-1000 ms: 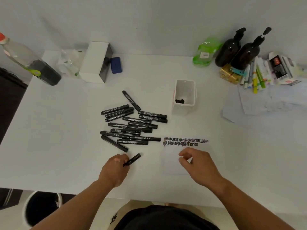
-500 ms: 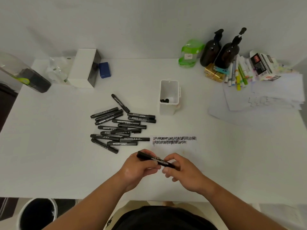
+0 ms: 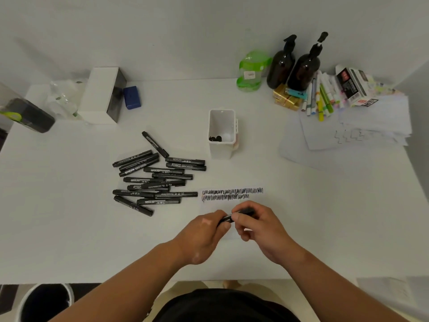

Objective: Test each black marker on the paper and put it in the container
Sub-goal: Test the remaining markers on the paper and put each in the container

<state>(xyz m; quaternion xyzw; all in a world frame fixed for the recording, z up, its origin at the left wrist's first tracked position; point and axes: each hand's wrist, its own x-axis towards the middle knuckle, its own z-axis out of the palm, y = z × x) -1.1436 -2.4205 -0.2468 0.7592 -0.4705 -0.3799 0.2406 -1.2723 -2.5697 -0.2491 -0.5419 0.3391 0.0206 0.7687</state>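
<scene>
Both hands hold one black marker [image 3: 228,217] just above the white paper [image 3: 210,206], below two rows of black scribble [image 3: 232,194]. My left hand [image 3: 204,233] grips one end and my right hand [image 3: 257,226] pinches the other; most of the marker is hidden by fingers. A pile of several black markers [image 3: 157,177] lies on the table to the left of the paper. The white container [image 3: 221,133] stands upright behind the paper, with black marker ends showing at its bottom.
At the back left are a white box [image 3: 99,95], a blue block [image 3: 131,97] and a dark-based bottle [image 3: 25,115]. Two brown pump bottles [image 3: 292,63], a green bottle [image 3: 251,70], coloured pens [image 3: 321,99] and loose sheets [image 3: 362,131] fill the back right. A bin [image 3: 44,303] stands below the table's front edge.
My left hand lifted a marker from beside the pile and carried it right over the paper. My right hand came off the paper and took hold of the marker's other end.
</scene>
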